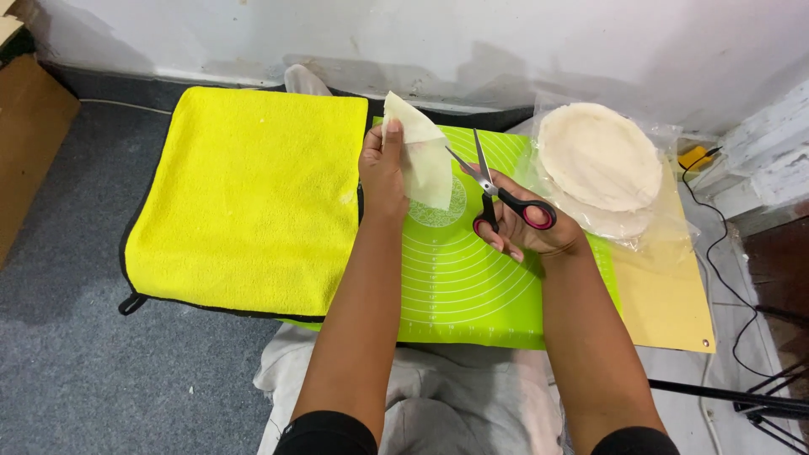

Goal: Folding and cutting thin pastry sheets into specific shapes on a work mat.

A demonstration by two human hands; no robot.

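Note:
My left hand (383, 164) holds up a pale, thin folded dough sheet (421, 156) above a green silicone mat (455, 286). To the right of the sheet, my right hand (531, 227) grips black scissors with red-lined handles (497, 190). Their blades are parted and point up toward the sheet's right edge. A stack of round pale dough sheets (600, 160) lies on clear plastic wrap at the right, on a tan board (666, 303).
A yellow towel (253, 194) covers the left part of the floor area, beside the green mat. Grey carpet (76, 337) lies to the left, with a cardboard box (25, 143) at the far left. A black cable (725, 244) and stand legs are at the right. A white wall is behind.

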